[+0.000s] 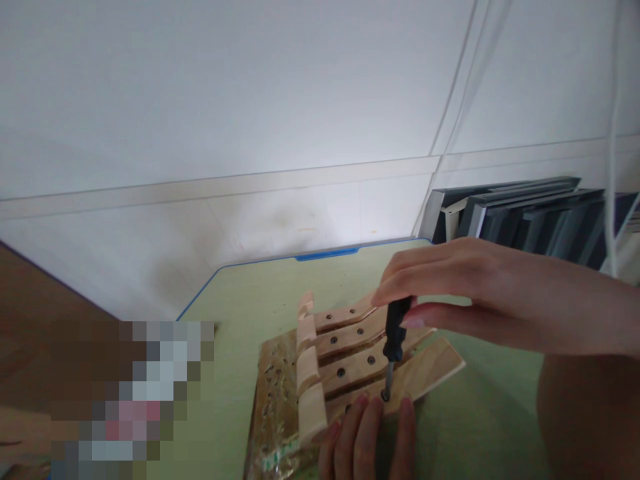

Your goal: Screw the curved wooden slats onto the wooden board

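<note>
My right hand (pixel 445 290) comes in from the right, its fingers closed round the black handle of a screwdriver (pixel 397 327). The shaft points down, its tip at a dark screw (pixel 385 395) in the nearest wooden slat (pixel 430 373). Several such pale slats lie side by side, with dark screws in them and curved wooden ends on the left. At the bottom, the fingers of my left hand (pixel 363 437) press on that nearest slat, on both sides of the screw; the thumb is hard to make out. Beneath the slats is a brown block (pixel 275 380) wrapped in clear tape.
A green table top (pixel 240 300) with a blue edge stands against a white wall (pixel 225 93). Dark framed panels (pixel 540 220) lean at the right, near a white cable (pixel 611 133). A blurred-out patch (pixel 135 400) covers the lower left.
</note>
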`<state>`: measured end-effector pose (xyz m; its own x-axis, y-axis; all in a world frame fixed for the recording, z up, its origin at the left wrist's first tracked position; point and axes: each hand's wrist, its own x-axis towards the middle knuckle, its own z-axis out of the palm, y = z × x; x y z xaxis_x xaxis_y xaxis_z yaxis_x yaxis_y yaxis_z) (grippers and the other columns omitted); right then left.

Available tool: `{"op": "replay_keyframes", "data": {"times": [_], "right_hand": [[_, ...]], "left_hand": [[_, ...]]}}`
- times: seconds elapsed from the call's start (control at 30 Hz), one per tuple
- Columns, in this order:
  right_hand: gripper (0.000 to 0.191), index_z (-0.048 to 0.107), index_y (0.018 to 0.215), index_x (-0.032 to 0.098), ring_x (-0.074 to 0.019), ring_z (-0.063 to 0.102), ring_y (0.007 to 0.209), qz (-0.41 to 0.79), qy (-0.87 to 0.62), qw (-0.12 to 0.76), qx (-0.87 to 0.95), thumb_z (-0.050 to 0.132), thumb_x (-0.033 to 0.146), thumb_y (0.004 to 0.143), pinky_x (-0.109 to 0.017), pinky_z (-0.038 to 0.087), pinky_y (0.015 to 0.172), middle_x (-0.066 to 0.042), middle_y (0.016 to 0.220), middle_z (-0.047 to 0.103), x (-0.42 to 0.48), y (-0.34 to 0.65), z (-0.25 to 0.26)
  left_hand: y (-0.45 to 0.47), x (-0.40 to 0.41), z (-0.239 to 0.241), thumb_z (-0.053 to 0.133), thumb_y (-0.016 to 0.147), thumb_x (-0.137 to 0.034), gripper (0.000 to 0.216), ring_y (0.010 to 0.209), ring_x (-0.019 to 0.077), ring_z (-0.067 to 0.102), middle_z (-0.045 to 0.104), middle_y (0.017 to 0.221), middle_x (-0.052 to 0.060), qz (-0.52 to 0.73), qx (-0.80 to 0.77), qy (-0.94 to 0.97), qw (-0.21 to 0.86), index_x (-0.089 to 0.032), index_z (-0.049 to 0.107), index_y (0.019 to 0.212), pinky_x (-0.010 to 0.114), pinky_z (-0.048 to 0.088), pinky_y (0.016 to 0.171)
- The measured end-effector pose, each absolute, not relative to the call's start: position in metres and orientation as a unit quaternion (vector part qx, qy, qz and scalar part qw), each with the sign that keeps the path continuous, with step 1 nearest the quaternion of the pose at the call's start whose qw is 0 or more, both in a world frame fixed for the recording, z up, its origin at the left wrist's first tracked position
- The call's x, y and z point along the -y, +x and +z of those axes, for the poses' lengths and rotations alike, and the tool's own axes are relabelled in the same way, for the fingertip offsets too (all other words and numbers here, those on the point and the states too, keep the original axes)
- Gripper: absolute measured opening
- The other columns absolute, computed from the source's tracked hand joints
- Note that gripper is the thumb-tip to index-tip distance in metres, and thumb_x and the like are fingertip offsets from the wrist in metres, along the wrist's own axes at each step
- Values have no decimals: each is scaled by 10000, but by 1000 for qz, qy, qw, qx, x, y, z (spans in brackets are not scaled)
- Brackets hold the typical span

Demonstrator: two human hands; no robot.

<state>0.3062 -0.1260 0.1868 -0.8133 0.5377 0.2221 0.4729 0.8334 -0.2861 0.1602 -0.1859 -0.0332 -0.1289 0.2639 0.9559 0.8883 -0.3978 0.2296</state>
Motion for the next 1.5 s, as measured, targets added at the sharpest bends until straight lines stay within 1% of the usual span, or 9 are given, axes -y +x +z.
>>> {"op": "replay_keyframes", "data": {"times": [0.07,0.27,0.47,0.7,0.87,1.1,1.23,1.33,1.5], "right_hand": [[224,600,887,173,-100,585,948,106,-259,153,948,409,246,978,-203,418,834,-12,956,632,129,309,189],[236,611,1080,195,-81,592,998,120,-230,155,953,398,220,981,-164,431,839,-13,1023,642,132,316,192],[238,650,1047,145,-104,623,881,156,-214,169,949,441,220,964,-185,443,753,-52,960,657,128,309,191],[229,662,1029,71,-85,621,805,170,-197,178,949,475,171,943,-165,430,707,-69,930,679,125,306,191],[209,664,940,41,-63,588,687,161,-191,183,951,553,213,900,-138,408,629,-43,778,668,123,307,191],[204,604,791,122,-31,483,603,161,-194,174,952,612,309,871,-122,343,561,53,660,534,128,302,191],[287,519,705,161,-62,456,587,93,-264,143,949,544,352,917,-207,295,552,50,639,502,131,301,188],[374,485,679,180,-94,442,580,29,-330,141,933,458,447,940,-261,246,562,37,620,497,130,303,184],[463,454,648,184,-106,441,574,10,-360,120,925,370,528,947,-283,210,571,32,596,486,129,306,178]], "left_hand": [[161,186,-32,429,926,-172,364,899,130,588,631,849,-2,-580,479,-601,270,-331,708,754,322,378,910],[160,183,-29,447,921,-180,349,890,127,591,629,838,-9,-582,476,-598,277,-329,702,737,311,382,909],[158,182,-30,444,921,-186,343,884,128,588,628,840,-7,-579,469,-604,281,-329,701,746,309,380,903],[159,184,-30,439,922,-184,345,895,128,586,626,850,-5,-577,470,-607,280,-323,699,743,310,374,923],[160,183,-30,429,934,-204,352,886,117,583,624,843,-16,-575,490,-597,269,-329,693,738,308,366,940],[160,187,-30,450,912,-159,338,901,136,593,633,858,2,-577,480,-606,265,-323,703,760,321,388,908],[160,187,-30,431,919,-164,349,901,137,592,631,859,5,-569,473,-614,274,-324,702,765,327,385,915],[161,184,-28,439,921,-183,336,885,134,590,622,845,-2,-568,471,-611,287,-323,693,753,322,385,919],[162,180,-26,474,906,-178,305,880,135,588,617,839,-5,-573,471,-604,290,-307,682,725,314,385,917]]}}
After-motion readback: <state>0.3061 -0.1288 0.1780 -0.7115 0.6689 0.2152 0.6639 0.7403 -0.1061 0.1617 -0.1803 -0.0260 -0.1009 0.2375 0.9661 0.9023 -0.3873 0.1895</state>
